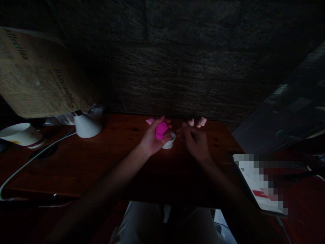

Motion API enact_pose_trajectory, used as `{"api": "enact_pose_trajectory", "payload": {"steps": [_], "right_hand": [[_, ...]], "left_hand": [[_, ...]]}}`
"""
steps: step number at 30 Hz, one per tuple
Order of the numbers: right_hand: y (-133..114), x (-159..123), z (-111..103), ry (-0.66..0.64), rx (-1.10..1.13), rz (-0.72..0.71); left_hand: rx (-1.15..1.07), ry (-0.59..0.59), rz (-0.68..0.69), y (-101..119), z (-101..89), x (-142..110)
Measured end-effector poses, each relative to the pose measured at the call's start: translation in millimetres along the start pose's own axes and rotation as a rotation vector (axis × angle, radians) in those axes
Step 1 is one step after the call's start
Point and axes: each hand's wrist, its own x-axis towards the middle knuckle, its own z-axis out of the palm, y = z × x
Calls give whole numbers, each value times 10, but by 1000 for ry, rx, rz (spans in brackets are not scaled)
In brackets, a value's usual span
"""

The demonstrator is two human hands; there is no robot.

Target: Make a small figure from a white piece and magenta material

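Observation:
A bright pink lump (161, 130), soft-looking like modelling clay, rests in the palm of my left hand (151, 139), whose fingers and thumb curl around it. Just under and beside that hand stands a small white, cup-like thing (168, 143), partly covered by the fingers. To its right, my right hand (196, 141) is closed, thumb and fingers drawn together; dimness hides what is between the fingertips. A pale pink piece (191, 122) shows right behind those fingertips, and another pale pink piece (202, 122) lies farther right. Behind my left hand lies a flat pink piece (150, 120).
At the left of the wooden table (106, 162) are a lamp with a white base (87, 127) and printed shade (45, 74), its white cable, and a paper cup (21, 134). A brick-patterned wall (162, 67) rises behind. A partly blurred white object (259, 186) sits at the right edge.

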Motion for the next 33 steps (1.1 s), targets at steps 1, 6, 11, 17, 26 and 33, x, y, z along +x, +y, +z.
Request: {"api": "enact_pose_trajectory", "payload": {"steps": [1,6,11,17,26,33], "right_hand": [[-1,0,0,0,0,1],[-8,-1,5,1,1,-3],[-17,-3,7,-6,9,-5],[-24,-2,4,-2,4,-8],[23,-3,1,-8,-12,-13],[10,-3,-2,-9,-12,-15]], "left_hand": [[-13,14,2,-10,-8,5],[-73,108,-40,-5,30,1],[-78,78,-71,18,58,-5],[-19,-10,-76,78,47,-56],[133,27,-42,22,21,-37],[107,-10,5,12,30,-35]]}}
